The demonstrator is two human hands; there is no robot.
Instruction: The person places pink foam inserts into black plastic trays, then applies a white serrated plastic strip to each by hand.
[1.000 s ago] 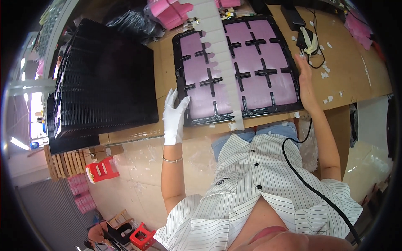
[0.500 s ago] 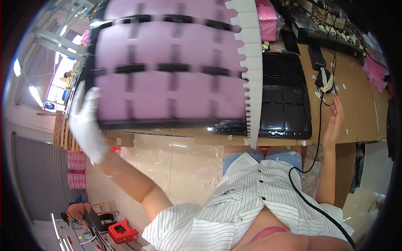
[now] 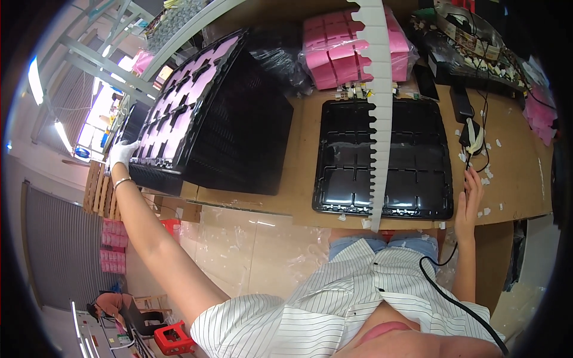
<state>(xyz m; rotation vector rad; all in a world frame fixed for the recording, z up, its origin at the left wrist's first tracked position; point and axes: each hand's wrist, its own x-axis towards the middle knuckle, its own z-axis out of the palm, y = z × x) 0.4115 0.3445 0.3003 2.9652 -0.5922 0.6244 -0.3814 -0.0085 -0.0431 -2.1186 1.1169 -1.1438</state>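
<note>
My left hand (image 3: 121, 154), in a white glove, grips the near-left edge of a black plastic tray (image 3: 172, 160) with pink foam pieces (image 3: 191, 86) in its compartments. That tray is on a tall stack of black trays (image 3: 239, 131) at the table's left; the fingertips are partly hidden at the rim. My bare right hand (image 3: 470, 200) holds nothing and lies by the table's right part, fingers stretched out, close to a black cable (image 3: 486, 164). Between the hands a glossy black tray (image 3: 346, 161) with no foam in it lies flat on the table.
A white toothed strip (image 3: 382, 143) crosses the view over the glossy tray. Pink foam blocks in clear film (image 3: 331, 65) stand behind it. Small white scraps (image 3: 486, 179) dot the brown tabletop (image 3: 519, 179). Electronic parts and wires fill a black tray (image 3: 471, 53) at the far right.
The foam-filled tray has moved from in front of me to the left, onto the stack, uncovering the glossy tray and pink blocks. My right hand has stayed near the cable.
</note>
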